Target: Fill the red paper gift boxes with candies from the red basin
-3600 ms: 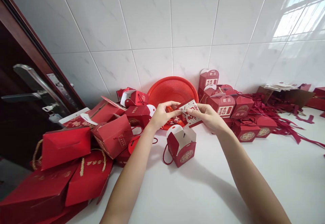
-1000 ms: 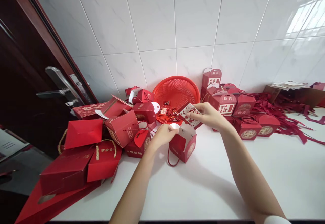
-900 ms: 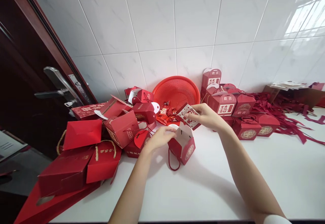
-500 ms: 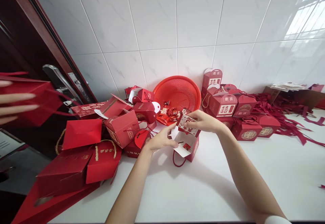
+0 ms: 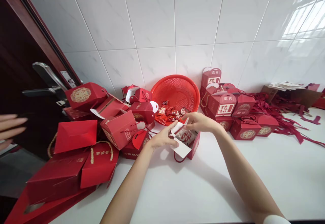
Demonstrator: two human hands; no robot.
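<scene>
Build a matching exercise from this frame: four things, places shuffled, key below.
1. left hand
2. patterned packet
3. red wrapped pieces
4. dark red ribbons

A. in the mesh basket
B. on the table, right of the stacked boxes
C. inside the central open box
D. at that box's flaps

Pairs: 1-D, 2-C, 3-A, 4-B
</scene>
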